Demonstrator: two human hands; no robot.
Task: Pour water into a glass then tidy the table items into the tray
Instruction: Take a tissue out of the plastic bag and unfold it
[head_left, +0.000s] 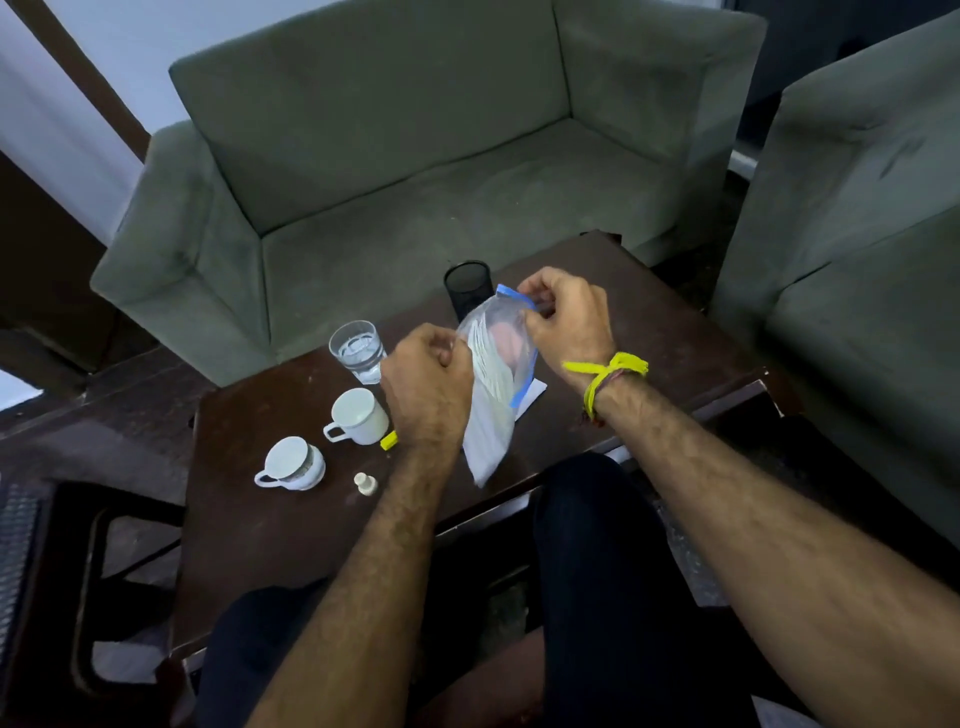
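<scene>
Head view: both hands, left hand (426, 382) and right hand (566, 322), pinch closed on a clear zip bag (493, 384) above the worktop (270, 519), beside a water-filled glass (357, 351).

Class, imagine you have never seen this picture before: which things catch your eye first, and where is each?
First, the clear plastic zip bag with a blue seal, held up over the middle of the dark brown wooden table by the left hand and right hand. Left of it stand a clear glass of water and two white ceramic cups.
</scene>
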